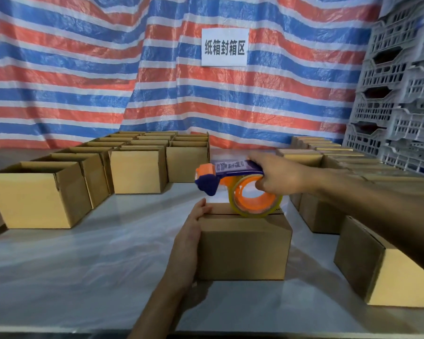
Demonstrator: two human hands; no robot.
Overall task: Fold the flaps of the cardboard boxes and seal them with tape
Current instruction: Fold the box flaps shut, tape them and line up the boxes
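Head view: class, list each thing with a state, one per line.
middle box: flaps folded shut
tape dispenser: held, roll down on the middle box's top
right hand: grips the tape dispenser
left hand: flat against the middle box's side
left boxes: tops open
right boxes: tops closed

Your cardboard box point(242, 245) looks matt and smooth, your tape dispenser point(220, 171) glossy plastic, its tape roll point(251, 212) clear and shiny; the plastic sheet point(71, 265) beneath gleams, wrinkled.

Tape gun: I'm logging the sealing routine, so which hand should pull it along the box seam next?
Right, probably. The right hand grips the tape gun, its roll on the box top; the left hand lies against the box's left side.
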